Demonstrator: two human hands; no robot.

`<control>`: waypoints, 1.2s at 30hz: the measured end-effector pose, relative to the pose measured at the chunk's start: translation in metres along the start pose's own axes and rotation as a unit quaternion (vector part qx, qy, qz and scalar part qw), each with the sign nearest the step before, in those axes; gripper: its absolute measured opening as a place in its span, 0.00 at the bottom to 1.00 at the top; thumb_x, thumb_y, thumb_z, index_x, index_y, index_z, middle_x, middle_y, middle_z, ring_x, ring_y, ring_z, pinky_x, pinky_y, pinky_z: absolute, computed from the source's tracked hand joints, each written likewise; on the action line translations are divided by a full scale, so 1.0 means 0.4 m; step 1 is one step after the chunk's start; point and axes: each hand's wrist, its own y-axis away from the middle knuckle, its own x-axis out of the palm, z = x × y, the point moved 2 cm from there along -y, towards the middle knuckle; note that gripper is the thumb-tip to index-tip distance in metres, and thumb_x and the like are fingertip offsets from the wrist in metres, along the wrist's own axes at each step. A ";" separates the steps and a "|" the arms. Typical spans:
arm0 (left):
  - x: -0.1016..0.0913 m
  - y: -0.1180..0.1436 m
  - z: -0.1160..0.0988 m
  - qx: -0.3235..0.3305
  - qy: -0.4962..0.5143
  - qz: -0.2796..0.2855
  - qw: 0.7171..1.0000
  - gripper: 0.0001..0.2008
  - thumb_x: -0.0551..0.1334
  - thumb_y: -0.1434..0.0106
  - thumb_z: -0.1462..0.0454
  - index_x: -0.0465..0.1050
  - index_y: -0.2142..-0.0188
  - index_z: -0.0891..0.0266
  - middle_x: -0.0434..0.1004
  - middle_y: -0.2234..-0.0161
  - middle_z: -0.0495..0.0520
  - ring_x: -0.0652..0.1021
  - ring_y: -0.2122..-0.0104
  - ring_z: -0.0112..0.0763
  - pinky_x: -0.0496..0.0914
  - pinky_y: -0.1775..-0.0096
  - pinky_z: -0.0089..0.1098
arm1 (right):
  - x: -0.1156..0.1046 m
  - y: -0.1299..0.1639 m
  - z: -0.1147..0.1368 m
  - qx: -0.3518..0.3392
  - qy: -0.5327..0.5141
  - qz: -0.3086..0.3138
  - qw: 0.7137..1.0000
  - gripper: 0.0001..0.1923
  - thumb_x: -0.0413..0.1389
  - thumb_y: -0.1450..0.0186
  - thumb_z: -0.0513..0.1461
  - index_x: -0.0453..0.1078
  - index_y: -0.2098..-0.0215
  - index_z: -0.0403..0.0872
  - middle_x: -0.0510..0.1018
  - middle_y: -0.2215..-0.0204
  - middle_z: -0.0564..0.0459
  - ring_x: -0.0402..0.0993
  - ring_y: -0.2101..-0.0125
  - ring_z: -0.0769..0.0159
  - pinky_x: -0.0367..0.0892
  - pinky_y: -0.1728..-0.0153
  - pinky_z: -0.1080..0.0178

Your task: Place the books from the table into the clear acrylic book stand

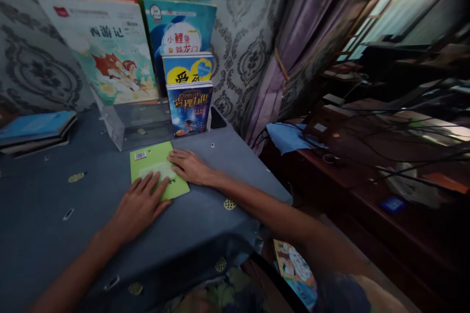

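A thin green book (157,155) lies flat on the grey-blue tablecloth (99,181), a white barcode label near its upper left corner. Across its lower left part rests my left hand (144,201), fingers stretched out and palm down. My right hand (190,166) lies on the book's right edge, its fingers extended flat over the cover. Neither hand grips anything. Just behind the green book stands a clear acrylic book rack (143,132), with a small dark blue book (190,112) upright at its right side.
Larger picture books, one white and red (113,54) and one teal (183,19), stand upright behind. A black phone (218,117) lies beside the rack. Stacked books (36,127) are at left. A cluttered dark red desk (352,176) with cables stands right; another book (295,269) sits below the table edge.
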 end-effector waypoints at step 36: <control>-0.219 0.209 -0.171 0.092 0.015 0.006 0.996 0.20 0.56 0.31 0.68 0.70 0.41 0.68 0.77 0.43 0.64 0.76 0.43 0.50 0.71 0.44 0.44 | -0.027 0.373 0.267 -0.184 -0.054 -0.077 0.978 0.20 0.49 0.28 0.31 0.67 0.39 0.44 0.82 0.52 0.42 0.77 0.50 0.58 0.75 0.49 0.52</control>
